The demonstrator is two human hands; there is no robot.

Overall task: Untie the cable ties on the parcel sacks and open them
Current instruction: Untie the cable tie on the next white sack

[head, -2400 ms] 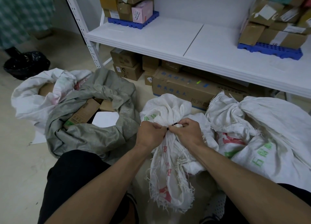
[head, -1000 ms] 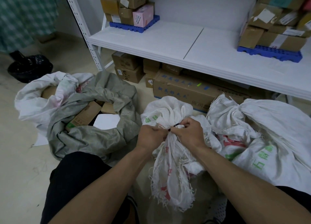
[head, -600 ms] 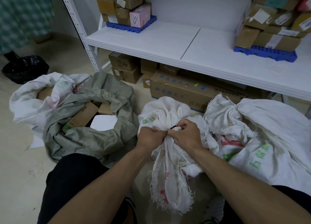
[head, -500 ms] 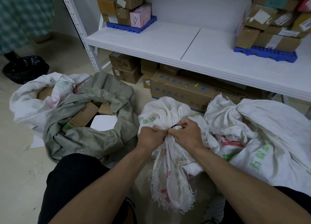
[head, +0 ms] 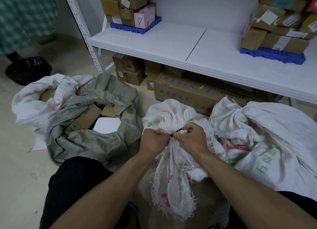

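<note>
Still tied: black cable tie [head: 176, 132] around sack neck [head: 172, 139].

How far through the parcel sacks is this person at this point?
Done: the grey sack and the white sack behind it lie open. In hand: both hands, left hand and right hand, pinch the black cable tie on the middle sack. Left: the right-side sack, neck bunched.

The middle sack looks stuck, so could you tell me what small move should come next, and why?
Probably work the black cable tie loose: both the left hand and right hand pinch it, and it cinches the white sack neck shut.
</note>
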